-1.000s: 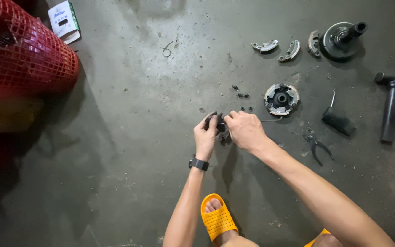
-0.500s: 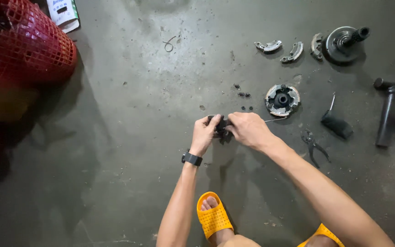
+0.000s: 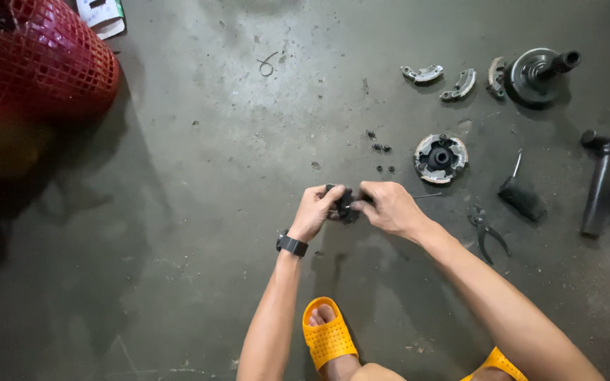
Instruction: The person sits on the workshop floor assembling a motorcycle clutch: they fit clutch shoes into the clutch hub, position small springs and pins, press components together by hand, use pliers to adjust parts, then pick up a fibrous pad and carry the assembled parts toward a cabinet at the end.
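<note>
Floor: bare grey concrete (image 3: 199, 233), stained and scuffed, lit brighter near the top centre, dark shadow along the left edge. We log from left to right.

Far left, top corner: red mesh basket (image 3: 33, 60), lying at the frame edge. Just right of its top, a white and green printed carton (image 3: 104, 14), flat, rectangular, cut off by the frame; we do not read its print. Further right, a small wire loop (image 3: 268, 64) lies alone on the floor.

Centre: our left hand (image 3: 313, 212), black watch (image 3: 291, 245) on the wrist, and our right hand (image 3: 390, 208) meet over a small dark part (image 3: 345, 204). The part sits between the two hands, fingers of both pinched closed on it, held just above the floor. Below, an orange sandal (image 3: 327, 336).

Right of the hands: a few small dark bits (image 3: 381, 148), then a round clutch-like disc (image 3: 440, 157). Above it, curved metal shoes (image 3: 440, 79) and a dark round hub with a shaft (image 3: 536, 69). Lower right: a black brush-like tool (image 3: 522, 197), pliers (image 3: 485, 229), and a dark hammer-shaped tool (image 3: 601, 183) near the edge.
</note>
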